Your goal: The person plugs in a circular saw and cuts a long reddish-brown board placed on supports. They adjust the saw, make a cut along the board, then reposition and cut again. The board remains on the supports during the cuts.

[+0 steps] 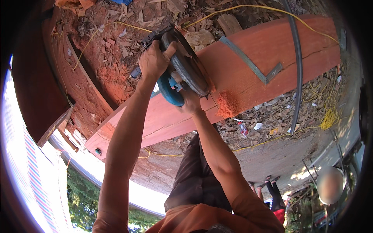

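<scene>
A teal and black circular saw (182, 66) rests on a long reddish wooden plank (248, 58). My left hand (154, 60) grips the front of the saw, its fingers wrapped over the far end. With my right hand (190, 101) I hold the teal rear handle; most of those fingers are hidden behind the handle. A thin dark line crosses the plank by the saw's near end, with a heap of orange sawdust (228, 104) beside it. The blade itself is hidden. To the right, a metal carpenter's square (252, 66) lies on the plank.
A dark hose-like strip (297, 66) lies across the plank's right part. A yellow cord (248, 6) runs behind the plank, and a tangled yellow bundle (330, 117) lies on the ground at right. Wood chips cover the ground. Other people (276, 194) are at the lower right.
</scene>
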A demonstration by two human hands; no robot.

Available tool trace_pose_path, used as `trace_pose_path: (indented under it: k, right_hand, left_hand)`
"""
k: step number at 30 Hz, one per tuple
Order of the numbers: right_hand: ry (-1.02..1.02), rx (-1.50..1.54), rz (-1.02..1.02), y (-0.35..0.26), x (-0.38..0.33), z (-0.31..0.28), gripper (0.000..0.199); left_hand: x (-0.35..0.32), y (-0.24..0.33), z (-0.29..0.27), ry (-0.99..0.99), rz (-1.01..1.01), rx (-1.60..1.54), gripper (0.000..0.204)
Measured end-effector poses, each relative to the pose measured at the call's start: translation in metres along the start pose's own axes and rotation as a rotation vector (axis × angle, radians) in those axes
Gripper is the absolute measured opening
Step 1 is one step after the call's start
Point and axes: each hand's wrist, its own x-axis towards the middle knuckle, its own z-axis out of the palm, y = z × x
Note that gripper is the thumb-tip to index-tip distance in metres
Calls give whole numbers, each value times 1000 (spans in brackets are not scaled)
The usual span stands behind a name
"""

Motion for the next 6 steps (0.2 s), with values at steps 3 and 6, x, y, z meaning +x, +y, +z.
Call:
trace_pose_path:
  k: [3,6]
  right_hand:
    - [-42,38,1,-7,-1,-11,32]
    - [17,-52,-149,-11,8,-26,54]
  left_hand:
    - [-5,6,-1,46,7,-29,72]
    - [-4,5,-2,-59,-47,13,77]
